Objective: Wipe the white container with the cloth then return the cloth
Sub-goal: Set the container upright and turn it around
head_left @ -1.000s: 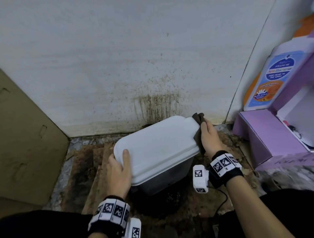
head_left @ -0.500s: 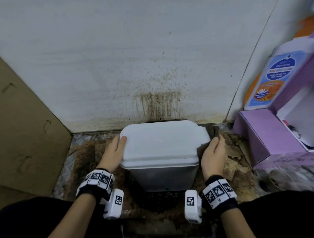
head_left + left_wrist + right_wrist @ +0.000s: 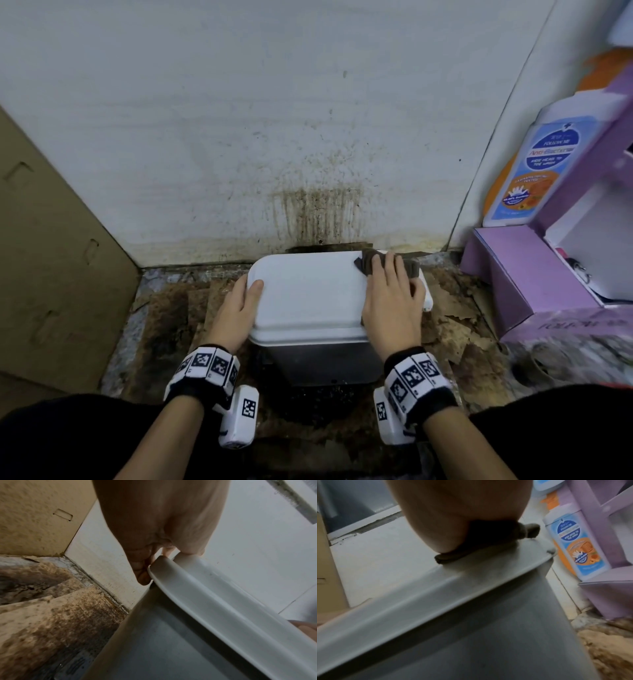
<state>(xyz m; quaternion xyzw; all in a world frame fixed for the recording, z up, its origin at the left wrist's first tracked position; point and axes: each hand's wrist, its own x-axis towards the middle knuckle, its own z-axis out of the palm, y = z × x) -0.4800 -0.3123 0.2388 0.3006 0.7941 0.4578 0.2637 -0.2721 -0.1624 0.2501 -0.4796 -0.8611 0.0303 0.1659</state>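
The white container (image 3: pixel 308 298) stands on the floor against the wall, its white lid on top and its grey body below. My left hand (image 3: pixel 239 303) grips the lid's left edge, thumb on top and fingers curled under the rim (image 3: pixel 159 563). My right hand (image 3: pixel 390 294) lies flat on the lid's far right corner and presses the dark brown cloth (image 3: pixel 368 263) onto it. In the right wrist view the cloth (image 3: pixel 488 545) is bunched between the palm (image 3: pixel 453 513) and the lid (image 3: pixel 436 588).
A stained white wall (image 3: pixel 308 137) rises right behind the container. Brown cardboard (image 3: pixel 51 257) leans at the left. An open purple box (image 3: pixel 531 274) and a blue-and-orange wash bottle (image 3: pixel 541 164) stand at the right. The floor (image 3: pixel 164 308) is dirty, with torn brown scraps.
The container has turned from skewed to square with the wall. My right hand moved with the cloth from the lid's right side onto its top. My left hand slid to the left edge.
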